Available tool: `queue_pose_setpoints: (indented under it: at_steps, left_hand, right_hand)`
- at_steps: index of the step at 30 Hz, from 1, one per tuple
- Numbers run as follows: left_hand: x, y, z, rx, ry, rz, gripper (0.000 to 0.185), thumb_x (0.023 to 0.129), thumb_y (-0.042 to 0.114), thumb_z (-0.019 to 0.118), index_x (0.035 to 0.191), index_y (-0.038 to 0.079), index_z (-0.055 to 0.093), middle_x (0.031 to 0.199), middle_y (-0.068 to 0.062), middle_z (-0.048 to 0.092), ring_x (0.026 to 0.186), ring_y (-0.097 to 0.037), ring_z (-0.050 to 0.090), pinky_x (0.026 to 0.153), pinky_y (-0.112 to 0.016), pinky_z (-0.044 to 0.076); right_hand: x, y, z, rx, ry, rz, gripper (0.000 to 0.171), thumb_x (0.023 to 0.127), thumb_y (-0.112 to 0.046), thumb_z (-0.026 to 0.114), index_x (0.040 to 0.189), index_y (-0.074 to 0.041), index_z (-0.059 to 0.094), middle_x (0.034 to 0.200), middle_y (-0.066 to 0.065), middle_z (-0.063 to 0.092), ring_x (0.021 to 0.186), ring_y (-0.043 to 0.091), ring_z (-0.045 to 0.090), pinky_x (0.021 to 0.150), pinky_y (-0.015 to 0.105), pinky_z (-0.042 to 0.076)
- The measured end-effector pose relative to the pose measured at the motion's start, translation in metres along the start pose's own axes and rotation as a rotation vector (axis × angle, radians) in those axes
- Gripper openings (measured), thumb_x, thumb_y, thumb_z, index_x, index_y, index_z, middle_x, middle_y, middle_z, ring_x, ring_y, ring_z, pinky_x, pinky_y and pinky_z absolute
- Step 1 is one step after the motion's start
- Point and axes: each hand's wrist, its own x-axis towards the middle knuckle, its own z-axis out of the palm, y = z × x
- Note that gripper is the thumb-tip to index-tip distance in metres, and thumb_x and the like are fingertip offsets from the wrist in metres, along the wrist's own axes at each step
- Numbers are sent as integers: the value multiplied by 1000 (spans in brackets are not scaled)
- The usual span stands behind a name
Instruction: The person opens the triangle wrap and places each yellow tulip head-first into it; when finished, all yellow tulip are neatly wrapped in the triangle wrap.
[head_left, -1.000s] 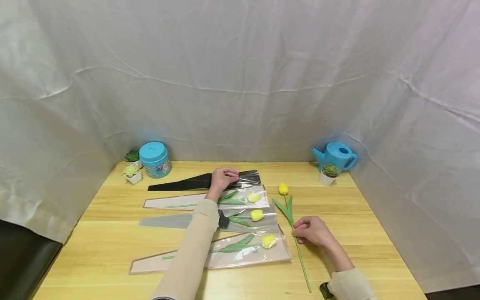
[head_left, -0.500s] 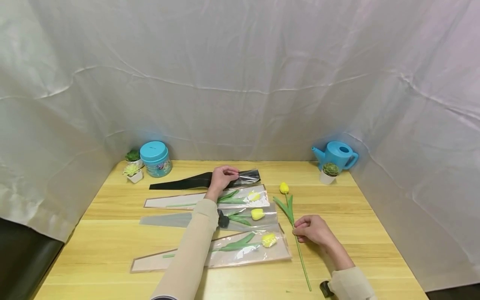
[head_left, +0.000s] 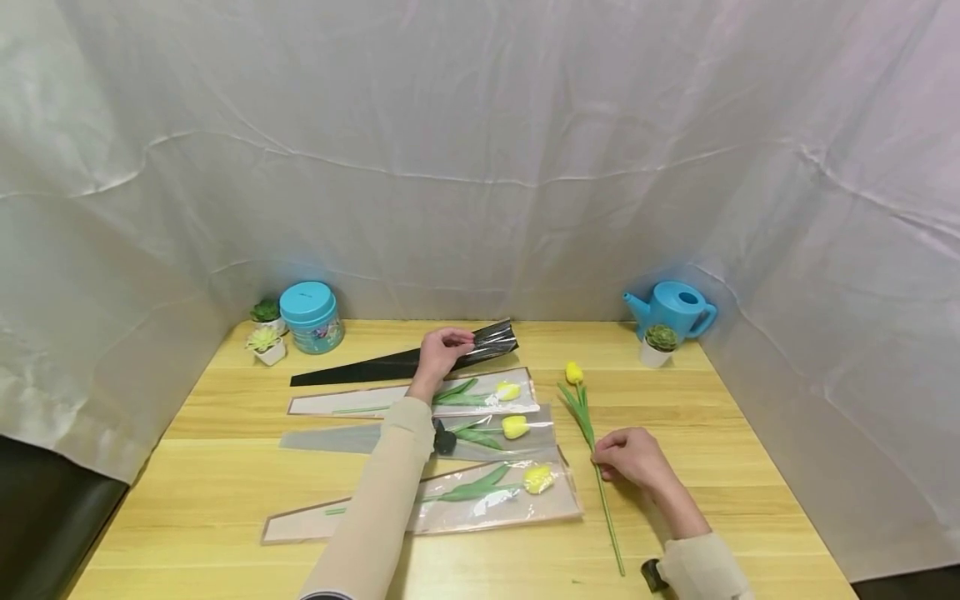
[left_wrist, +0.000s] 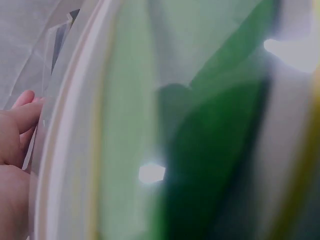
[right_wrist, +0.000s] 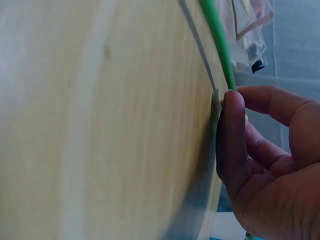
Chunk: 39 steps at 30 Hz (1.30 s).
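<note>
Pinching the black sleeve (head_left: 405,361) near its wide end at the counter's (head_left: 712,417) far side, the left hand (head_left: 438,350) lifts that end slightly; right of the wrapped tulips (head_left: 480,437), the right hand (head_left: 630,458) pinches the loose tulip's (head_left: 573,372) stem.

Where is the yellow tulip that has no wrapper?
In the head view, the bare yellow tulip lies on the table's right side, beside the three wrapped tulips, its stem pinched by the right hand.

Wooden table (head_left: 225,467) with three wrapped tulips (head_left: 480,493), jar (head_left: 311,317), potted succulents (head_left: 264,343)
</note>
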Motion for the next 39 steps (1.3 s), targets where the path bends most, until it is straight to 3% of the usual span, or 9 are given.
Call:
queue_pose_setpoints:
  at_steps: [8, 16, 25, 31, 39]
  left_hand:
    - [0, -3, -6, -44, -26, 10, 20, 91, 4, 79, 111, 4, 78, 107, -15, 76, 100, -26, 70, 90, -37, 60]
    - [-1, -5, -10, -88, -77, 6, 28, 92, 5, 78, 119, -2, 74, 112, -20, 74, 102, -26, 69, 92, -36, 59]
    - [-3, -9, -8, -67, -86, -24, 27, 92, 7, 78, 119, 4, 76, 110, -13, 75, 100, -21, 70, 95, -38, 58]
    - [-6, -7, -9, -72, -86, -27, 25, 92, 6, 78, 117, 6, 77, 108, -10, 75, 99, -20, 70, 93, -37, 59]
    - [-5, -9, -11, -73, -94, -15, 28, 92, 7, 78, 120, 4, 76, 109, -10, 75, 99, -21, 69, 93, -38, 59]
  right_hand:
    - [6, -5, -8, 56, 38, -40, 17, 94, -5, 68, 103, 9, 71, 83, 13, 72, 68, 17, 69, 64, 30, 61]
    - [14, -36, -26, 211, 61, -117, 27, 103, -6, 60, 118, 17, 60, 84, 9, 69, 74, 13, 69, 75, 35, 64]
    - [28, -64, -40, 317, 217, -217, 31, 107, -17, 58, 120, 11, 57, 88, 2, 68, 76, 6, 71, 78, 27, 63]
    - [51, -79, -33, 484, 313, -305, 25, 105, -10, 60, 111, 15, 58, 78, 0, 68, 70, 6, 72, 74, 26, 63]
    - [73, -88, -12, 599, 327, -300, 26, 102, -8, 64, 114, 16, 62, 75, -3, 72, 67, 8, 73, 72, 25, 63]
